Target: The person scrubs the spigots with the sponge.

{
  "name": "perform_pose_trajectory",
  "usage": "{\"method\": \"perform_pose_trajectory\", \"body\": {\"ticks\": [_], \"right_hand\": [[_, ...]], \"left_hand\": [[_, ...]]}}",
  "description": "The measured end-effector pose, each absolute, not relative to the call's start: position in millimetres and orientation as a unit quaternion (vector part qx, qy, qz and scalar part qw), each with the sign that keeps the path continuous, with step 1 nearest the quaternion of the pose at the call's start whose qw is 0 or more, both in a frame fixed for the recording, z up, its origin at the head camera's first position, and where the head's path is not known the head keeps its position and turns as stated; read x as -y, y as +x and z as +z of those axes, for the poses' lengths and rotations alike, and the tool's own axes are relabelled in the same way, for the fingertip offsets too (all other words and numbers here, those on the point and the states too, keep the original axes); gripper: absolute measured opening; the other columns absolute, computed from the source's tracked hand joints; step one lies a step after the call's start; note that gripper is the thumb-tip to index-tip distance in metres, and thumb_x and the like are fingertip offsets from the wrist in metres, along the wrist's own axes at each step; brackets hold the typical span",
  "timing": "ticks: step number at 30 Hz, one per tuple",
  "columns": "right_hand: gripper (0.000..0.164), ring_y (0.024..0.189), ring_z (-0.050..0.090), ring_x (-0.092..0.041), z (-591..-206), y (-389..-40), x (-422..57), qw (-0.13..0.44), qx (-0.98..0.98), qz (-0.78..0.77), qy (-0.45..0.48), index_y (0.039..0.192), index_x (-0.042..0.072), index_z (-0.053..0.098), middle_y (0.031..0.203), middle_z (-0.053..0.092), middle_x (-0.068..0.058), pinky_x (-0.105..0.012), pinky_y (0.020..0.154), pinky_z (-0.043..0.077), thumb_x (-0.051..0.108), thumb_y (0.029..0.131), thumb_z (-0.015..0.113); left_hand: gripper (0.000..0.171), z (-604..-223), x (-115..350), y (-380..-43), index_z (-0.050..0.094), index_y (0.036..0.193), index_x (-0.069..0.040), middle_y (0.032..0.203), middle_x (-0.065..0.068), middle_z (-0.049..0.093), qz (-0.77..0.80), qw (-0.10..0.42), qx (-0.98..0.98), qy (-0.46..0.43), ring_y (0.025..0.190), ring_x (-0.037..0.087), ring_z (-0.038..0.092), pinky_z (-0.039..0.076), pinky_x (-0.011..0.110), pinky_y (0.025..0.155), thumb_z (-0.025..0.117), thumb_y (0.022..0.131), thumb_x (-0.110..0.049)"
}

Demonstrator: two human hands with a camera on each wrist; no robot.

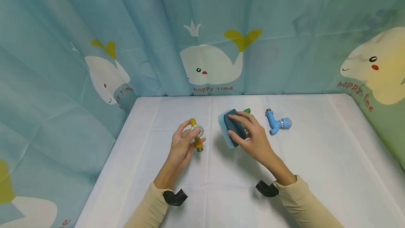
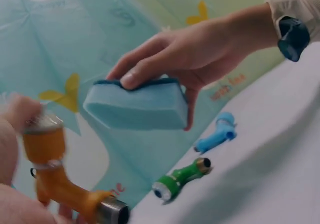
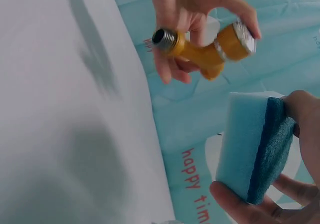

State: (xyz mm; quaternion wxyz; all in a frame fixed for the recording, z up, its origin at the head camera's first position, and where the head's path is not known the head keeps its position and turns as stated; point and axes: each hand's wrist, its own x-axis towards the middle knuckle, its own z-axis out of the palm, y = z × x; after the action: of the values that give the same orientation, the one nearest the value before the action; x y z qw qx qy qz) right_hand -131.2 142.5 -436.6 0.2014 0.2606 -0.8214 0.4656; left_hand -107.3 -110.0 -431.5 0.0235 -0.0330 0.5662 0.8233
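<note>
In the head view my left hand [image 1: 182, 144] grips a yellow faucet [image 1: 198, 141] by its body, thumb on the clear round knob. The faucet's threaded metal end [image 3: 165, 37] shows in the right wrist view. My right hand [image 1: 254, 136] holds a two-layer sponge [image 1: 235, 128] between thumb and fingers, its light blue foam [image 2: 137, 106] facing the faucet and its dark blue scouring side under the fingers. Sponge and faucet are apart, both above the table. Behind the right hand, a green faucet [image 2: 182, 180] lies on the table, mostly hidden in the head view.
A light blue faucet [image 1: 277, 122] lies to the right of the right hand on the white-covered table [image 1: 329, 157]. Curtains with whale prints [image 1: 215, 64] hang behind and beside the table. A black wrist mount [image 1: 267, 188] sits on each sleeve.
</note>
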Motion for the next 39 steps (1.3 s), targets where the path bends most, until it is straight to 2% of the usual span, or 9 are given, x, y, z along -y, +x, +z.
{"method": "perform_pose_trajectory", "body": {"ticks": [3, 5, 8, 11, 16, 22, 24, 31, 39], "right_hand": [[0.05, 0.11, 0.065, -0.036, -438.5, -129.3, -140.3, 0.19, 0.825, 0.46, 0.268, 0.134, 0.015, 0.067, 0.142, 0.055, -0.018, -0.032, 0.059, 0.058, 0.016, 0.087, 0.082], [0.049, 0.112, 0.065, -0.038, -439.2, -127.4, -138.3, 0.186, 0.828, 0.455, 0.269, 0.134, 0.015, 0.068, 0.142, 0.055, -0.018, -0.036, 0.061, 0.06, 0.016, 0.087, 0.082], [0.048, 0.115, 0.064, -0.04, -437.4, -122.1, -132.2, 0.191, 0.837, 0.44, 0.264, 0.133, 0.016, 0.069, 0.14, 0.056, -0.019, -0.048, 0.073, 0.062, 0.019, 0.087, 0.083], [0.047, 0.112, 0.065, -0.04, -434.6, -114.7, -120.1, 0.208, 0.845, 0.421, 0.255, 0.132, 0.018, 0.07, 0.139, 0.056, -0.019, -0.055, 0.077, 0.06, 0.025, 0.087, 0.084], [0.048, 0.09, 0.065, -0.031, -438.0, -107.9, -96.0, 0.271, 0.854, 0.374, 0.241, 0.132, 0.02, 0.07, 0.14, 0.053, -0.021, -0.044, 0.06, 0.06, 0.029, 0.087, 0.084], [0.043, 0.103, 0.062, -0.04, -440.4, -109.7, -90.3, 0.336, 0.871, 0.283, 0.22, 0.13, 0.023, 0.073, 0.138, 0.055, -0.022, -0.045, 0.043, 0.054, 0.03, 0.088, 0.082], [0.041, 0.107, 0.061, -0.041, -438.1, -109.7, -91.0, 0.333, 0.877, 0.275, 0.211, 0.129, 0.023, 0.073, 0.137, 0.055, -0.022, -0.047, 0.043, 0.055, 0.03, 0.089, 0.082], [0.039, 0.101, 0.062, -0.042, -435.4, -109.8, -92.3, 0.331, 0.879, 0.27, 0.211, 0.124, 0.022, 0.075, 0.134, 0.056, -0.023, -0.049, 0.047, 0.057, 0.031, 0.087, 0.084], [0.04, 0.106, 0.062, -0.041, -432.4, -112.0, -92.7, 0.343, 0.871, 0.281, 0.211, 0.125, 0.021, 0.074, 0.133, 0.056, -0.022, -0.049, 0.049, 0.058, 0.029, 0.087, 0.083]], "left_hand": [[0.065, -429.2, 113.3, -106.9, 0.043, 0.15, -0.004, 0.104, 0.008, 0.07, 0.792, 0.036, -0.608, -0.053, 0.095, 0.02, 0.068, 0.057, 0.042, 0.091, 0.075, 0.094, -0.013], [0.065, -428.1, 114.3, -105.6, 0.043, 0.149, -0.005, 0.11, 0.012, 0.07, 0.787, 0.049, -0.612, -0.057, 0.095, 0.019, 0.07, 0.057, 0.038, 0.091, 0.075, 0.093, -0.011], [0.067, -428.1, 112.5, -102.0, 0.038, 0.149, -0.007, 0.124, 0.02, 0.061, 0.809, 0.05, -0.583, -0.059, 0.098, 0.021, 0.069, 0.058, 0.032, 0.091, 0.073, 0.092, 0.0], [0.068, -429.5, 105.8, -98.6, 0.032, 0.145, -0.006, 0.129, 0.022, 0.055, 0.835, 0.022, -0.547, -0.062, 0.101, 0.019, 0.068, 0.057, 0.026, 0.091, 0.07, 0.091, 0.007], [0.059, -429.3, 87.7, -92.6, 0.029, 0.135, -0.002, 0.119, 0.022, 0.059, 0.877, -0.017, -0.476, -0.061, 0.101, 0.02, 0.069, 0.055, 0.034, 0.098, 0.067, 0.091, 0.008], [0.059, -429.6, 75.6, -91.1, 0.028, 0.129, -0.001, 0.115, 0.022, 0.06, 0.888, -0.032, -0.453, -0.068, 0.098, 0.021, 0.069, 0.055, 0.037, 0.098, 0.069, 0.089, 0.009], [0.06, -431.2, 74.9, -92.2, 0.028, 0.129, -0.002, 0.116, 0.022, 0.06, 0.888, -0.037, -0.453, -0.072, 0.099, 0.022, 0.069, 0.056, 0.036, 0.098, 0.07, 0.089, 0.009], [0.06, -432.8, 74.5, -96.4, 0.03, 0.125, -0.003, 0.119, 0.023, 0.056, 0.891, -0.06, -0.446, -0.066, 0.103, 0.024, 0.068, 0.055, 0.038, 0.099, 0.074, 0.086, 0.006], [0.056, -432.7, 70.6, -99.2, 0.029, 0.121, -0.004, 0.12, 0.023, 0.055, 0.9, -0.077, -0.424, -0.059, 0.103, 0.024, 0.067, 0.055, 0.039, 0.099, 0.072, 0.087, 0.005]]}}
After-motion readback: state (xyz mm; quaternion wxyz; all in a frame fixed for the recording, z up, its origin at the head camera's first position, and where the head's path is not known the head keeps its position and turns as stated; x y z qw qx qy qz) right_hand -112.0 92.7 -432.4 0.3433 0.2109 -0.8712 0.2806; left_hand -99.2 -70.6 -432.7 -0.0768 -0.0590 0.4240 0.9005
